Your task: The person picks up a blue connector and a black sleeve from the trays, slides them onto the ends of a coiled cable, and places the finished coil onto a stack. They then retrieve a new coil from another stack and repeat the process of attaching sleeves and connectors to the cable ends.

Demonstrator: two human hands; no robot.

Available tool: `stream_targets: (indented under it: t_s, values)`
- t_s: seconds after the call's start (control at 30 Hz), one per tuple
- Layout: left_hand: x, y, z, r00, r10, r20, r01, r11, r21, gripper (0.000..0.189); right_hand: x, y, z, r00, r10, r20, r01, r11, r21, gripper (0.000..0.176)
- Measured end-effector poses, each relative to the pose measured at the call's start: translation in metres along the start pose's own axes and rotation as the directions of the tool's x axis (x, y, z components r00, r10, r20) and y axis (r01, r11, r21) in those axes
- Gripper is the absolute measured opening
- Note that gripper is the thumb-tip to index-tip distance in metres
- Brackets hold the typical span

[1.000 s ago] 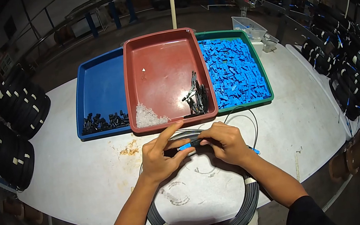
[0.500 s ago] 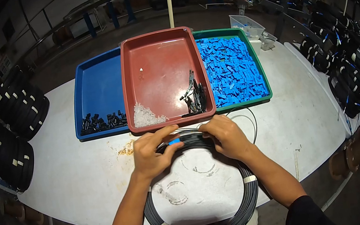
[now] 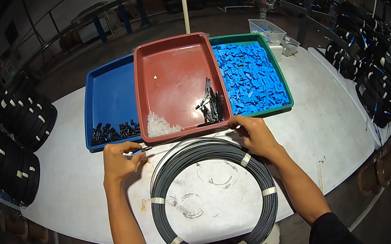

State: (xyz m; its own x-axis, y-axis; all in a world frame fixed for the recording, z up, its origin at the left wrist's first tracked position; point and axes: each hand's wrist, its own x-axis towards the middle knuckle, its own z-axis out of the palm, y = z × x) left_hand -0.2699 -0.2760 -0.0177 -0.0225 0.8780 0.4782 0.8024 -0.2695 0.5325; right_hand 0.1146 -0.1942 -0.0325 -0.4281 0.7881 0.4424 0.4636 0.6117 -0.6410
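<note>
My left hand (image 3: 121,161) pinches a blue cable connector (image 3: 138,151) with a dark tip, just left of the coil and below the trays. From it a thin black cable (image 3: 182,137) runs right, along the front of the red tray, toward my right hand (image 3: 256,134). That hand's thumb and forefinger are closed on the cable near the tray's front right corner; the exact grip is partly hidden. The coil of black cable (image 3: 161,223), bound with several pale tape bands, lies on the white table (image 3: 326,117) and hangs over its near edge.
Behind my hands stand a blue tray (image 3: 110,92) with black parts, a red tray (image 3: 176,74) with clear and black pieces, and a green tray (image 3: 285,88) full of blue connectors. Stacked cable coils (image 3: 7,165) sit at the left, with more coils (image 3: 378,89) at right.
My left hand has moved left, away from the coil, with the blue connector. My right hand has shifted slightly right and up. The coil's top is now uncovered.
</note>
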Motion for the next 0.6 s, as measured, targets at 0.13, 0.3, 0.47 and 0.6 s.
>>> stream_targets:
  t_s: [0.13, 0.3, 0.47, 0.6]
  values:
    - [-0.004, -0.005, -0.009, 0.988, -0.105, 0.117, 0.099, 0.994, 0.051, 0.022, 0.000, -0.007, 0.002, 0.994, 0.066, 0.083, -0.067, 0.998, 0.005, 0.021]
    - [-0.007, -0.008, -0.014, 0.972, -0.124, 0.202, 0.110, 0.991, 0.080, 0.029, -0.001, -0.009, 0.006, 0.990, 0.082, 0.114, -0.087, 0.995, 0.039, 0.020]
    - [-0.001, 0.017, -0.016, 0.990, 0.109, 0.086, -0.108, 0.994, -0.025, 0.039, -0.001, 0.000, 0.008, 0.988, 0.093, 0.127, -0.099, 0.994, 0.049, 0.019]
    - [-0.010, 0.089, 0.003, 0.996, 0.086, 0.031, -0.081, 0.990, -0.114, 0.036, -0.002, 0.009, 0.006, 0.982, 0.131, 0.134, -0.153, 0.974, 0.168, 0.017]
